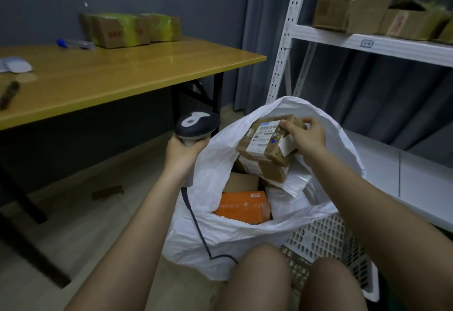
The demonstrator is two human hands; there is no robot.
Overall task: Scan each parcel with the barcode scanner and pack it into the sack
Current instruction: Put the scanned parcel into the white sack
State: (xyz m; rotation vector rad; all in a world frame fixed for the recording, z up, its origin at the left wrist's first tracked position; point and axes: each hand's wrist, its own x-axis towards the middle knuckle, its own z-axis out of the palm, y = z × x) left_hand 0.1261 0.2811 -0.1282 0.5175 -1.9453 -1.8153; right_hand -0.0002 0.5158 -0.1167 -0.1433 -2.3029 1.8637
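Grey-walled storeroom, white sack (245,232) mouth open on floor. Right hand (307,136) fingers grip labelled parcel (267,142) above it, likely for packing; left hand (182,150) clasps barcode scanner (196,124) aside.

A brown cardboard parcel (267,140) with a white barcode label on top sits tilted over the open mouth of the white plastic sack (215,232), gripped at its far right corner. Below it inside the sack lie an orange parcel (242,206), another brown box (267,170) and pale plastic mailers (291,188). The dark, grey-topped barcode scanner (196,124) stands upright just left of the sack, its cable (196,222) trailing down across the plastic.
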